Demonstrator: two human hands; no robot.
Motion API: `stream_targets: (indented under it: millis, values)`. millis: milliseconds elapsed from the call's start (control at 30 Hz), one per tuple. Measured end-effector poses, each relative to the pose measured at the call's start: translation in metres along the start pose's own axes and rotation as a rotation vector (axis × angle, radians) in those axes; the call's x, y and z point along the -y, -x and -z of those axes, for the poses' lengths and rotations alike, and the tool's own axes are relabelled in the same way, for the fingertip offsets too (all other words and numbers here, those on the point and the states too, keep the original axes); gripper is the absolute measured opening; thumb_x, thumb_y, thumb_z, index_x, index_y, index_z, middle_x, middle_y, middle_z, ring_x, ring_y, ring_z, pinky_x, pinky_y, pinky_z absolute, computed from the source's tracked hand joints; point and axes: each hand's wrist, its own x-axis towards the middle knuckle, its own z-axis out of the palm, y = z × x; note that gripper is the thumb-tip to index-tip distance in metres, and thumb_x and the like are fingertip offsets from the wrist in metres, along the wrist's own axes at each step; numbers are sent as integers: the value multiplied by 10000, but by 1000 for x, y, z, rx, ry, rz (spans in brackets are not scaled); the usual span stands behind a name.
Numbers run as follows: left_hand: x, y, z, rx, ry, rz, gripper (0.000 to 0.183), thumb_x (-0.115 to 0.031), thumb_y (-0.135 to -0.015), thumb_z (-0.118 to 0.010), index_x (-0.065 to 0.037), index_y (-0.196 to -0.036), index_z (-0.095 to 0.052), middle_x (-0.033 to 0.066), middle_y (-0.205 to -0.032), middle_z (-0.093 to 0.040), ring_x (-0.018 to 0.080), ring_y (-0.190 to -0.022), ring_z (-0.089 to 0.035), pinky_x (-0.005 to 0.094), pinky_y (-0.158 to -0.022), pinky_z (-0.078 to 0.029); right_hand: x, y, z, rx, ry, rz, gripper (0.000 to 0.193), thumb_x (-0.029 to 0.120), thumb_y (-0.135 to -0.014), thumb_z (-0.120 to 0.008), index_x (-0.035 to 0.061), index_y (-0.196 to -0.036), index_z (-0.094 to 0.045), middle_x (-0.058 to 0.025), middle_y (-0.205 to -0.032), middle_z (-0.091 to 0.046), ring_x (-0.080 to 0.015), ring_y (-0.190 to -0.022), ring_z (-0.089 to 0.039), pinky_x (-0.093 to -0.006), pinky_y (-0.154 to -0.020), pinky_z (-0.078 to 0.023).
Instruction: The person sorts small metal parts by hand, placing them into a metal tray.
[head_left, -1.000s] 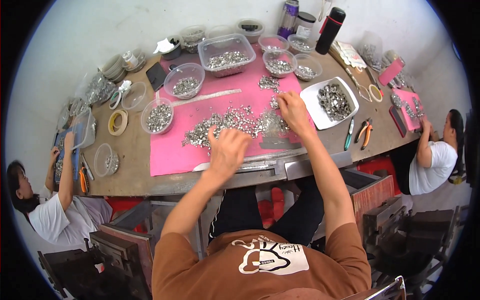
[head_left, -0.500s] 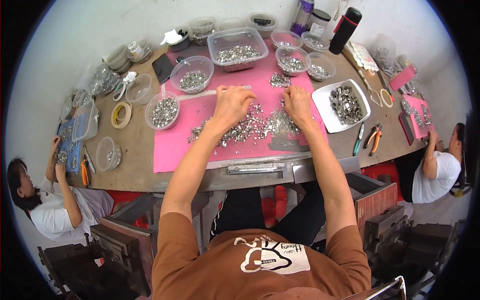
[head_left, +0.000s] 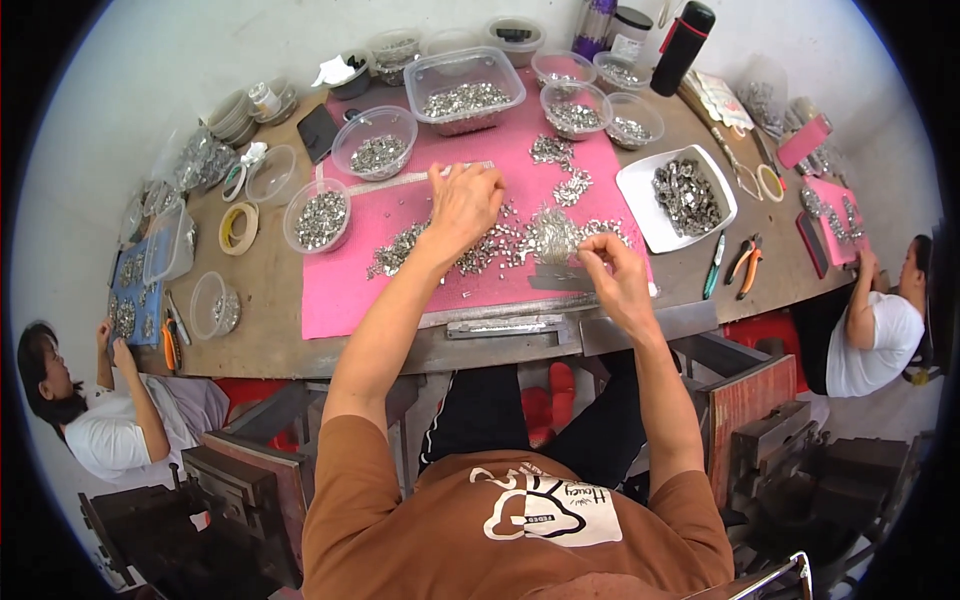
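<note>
My left hand (head_left: 465, 208) hangs over the middle of the pink mat (head_left: 400, 300), fingers curled in a pinch; anything between them is too small to make out. Below it spreads a heap of small silvery metal links (head_left: 480, 252). My right hand (head_left: 618, 280) is lower and to the right, thumb and forefinger pinched beside a pile of thin metal pins (head_left: 553, 233). What it holds, if anything, does not show. A flat grey metal strip (head_left: 560, 277) lies just left of its fingers. Farther up the mat are clusters of joined links (head_left: 572, 187).
Clear plastic tubs of metal parts (head_left: 465, 90) line the back. A white dish (head_left: 645, 205) of dark links stands right, near orange-handled pliers (head_left: 743, 265) and a teal-handled tool (head_left: 714, 265). A steel ruler (head_left: 505, 328) lies along the front edge. People sit working at both sides.
My right hand has come back toward me from the far cluster to beside the pins, uncovering links there. The left hand stays over the heap. The whole view has shifted slightly.
</note>
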Motion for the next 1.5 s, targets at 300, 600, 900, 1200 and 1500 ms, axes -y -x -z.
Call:
stream_targets:
  millis: [300, 600, 900, 1200, 1500]
  values:
    - [2, -16, -13, -6, -83, -174, 97, -227, -885, -697, -162, -909, -765, 66, -906, -669, 275, -987, -611, 582, -1001, -317, 3, 60, -20, 122, -97, -4, 44, -11, -953, -644, -17, -996, -638, -69, -1009, -647, -130, -930, -607, -277, -830, -493]
    - [1, -13, -38, -184, -137, -316, 103, -213, -913, -685, -121, -957, -698, 40, -935, -639, 244, -983, -612, 569, -1005, -326, 4, 68, -35, 31, 98, 209, 74, -43, -897, -672, -21, -953, -629, -126, -977, -669, -258, -901, -645, -347, -826, -509]
    - [-33, 48, 7, -117, 186, -256, 49, -109, -928, -636, -96, -974, -627, 52, -923, -614, 250, -943, -596, 476, -966, -347, 5, 70, -36, -18, 211, 306, 125, -67, -851, -703, -17, -941, -632, -138, -948, -669, -312, -890, -647, -380, -799, -517]
    - [-37, 105, 19, 90, 182, -307, 65, -75, -901, -685, -87, -956, -653, 46, -908, -620, 244, -934, -594, 439, -972, -348, 7, 69, -38, -16, 283, 384, 159, -80, -827, -709, -11, -944, -626, -135, -948, -656, -326, -877, -640, -398, -778, -520]
    - [-43, 106, 20, 45, 104, -328, 70, -82, -896, -696, -86, -949, -650, 55, -889, -612, 254, -911, -591, 423, -933, -374, 9, 69, -41, -42, 381, 464, 162, -75, -820, -694, -9, -943, -611, -138, -941, -620, -327, -867, -632, -413, -758, -533]
